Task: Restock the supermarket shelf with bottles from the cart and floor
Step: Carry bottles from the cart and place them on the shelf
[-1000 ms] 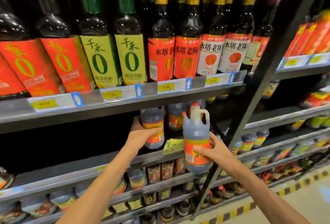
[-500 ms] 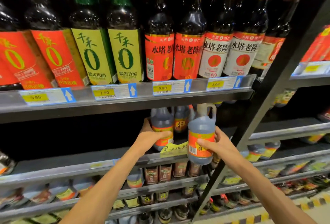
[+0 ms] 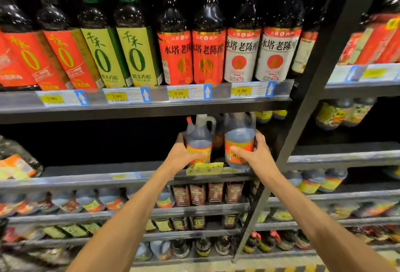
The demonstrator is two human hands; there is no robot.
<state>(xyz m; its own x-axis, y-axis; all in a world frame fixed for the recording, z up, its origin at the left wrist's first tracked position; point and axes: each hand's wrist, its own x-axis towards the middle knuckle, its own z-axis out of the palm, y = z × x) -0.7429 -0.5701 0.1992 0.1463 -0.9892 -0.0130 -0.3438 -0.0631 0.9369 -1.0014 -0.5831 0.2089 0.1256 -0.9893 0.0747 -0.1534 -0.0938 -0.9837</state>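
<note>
Nearest the camera: two bare forearms reach up and forward to the middle shelf (image 3: 129, 176).
Left hand (image 3: 184, 155): fingers curled round the left jug (image 3: 199, 139), gripping its labelled belly; jug upright at the shelf's front edge.
Right hand (image 3: 255, 154): wraps the right jug (image 3: 239, 139), thumb across its orange label; jug upright, base at the shelf lip, whether it rests there or is still lifted can't tell.
Between jugs: narrow gap, yellow handwritten tag (image 3: 204, 168) on the edge just below.
Behind them: more jugs, dim.
Above: upper shelf (image 3: 140, 107) with price tags, tall dark bottles (image 3: 207, 33) in a row.
Right: black upright post (image 3: 311, 89).
</note>
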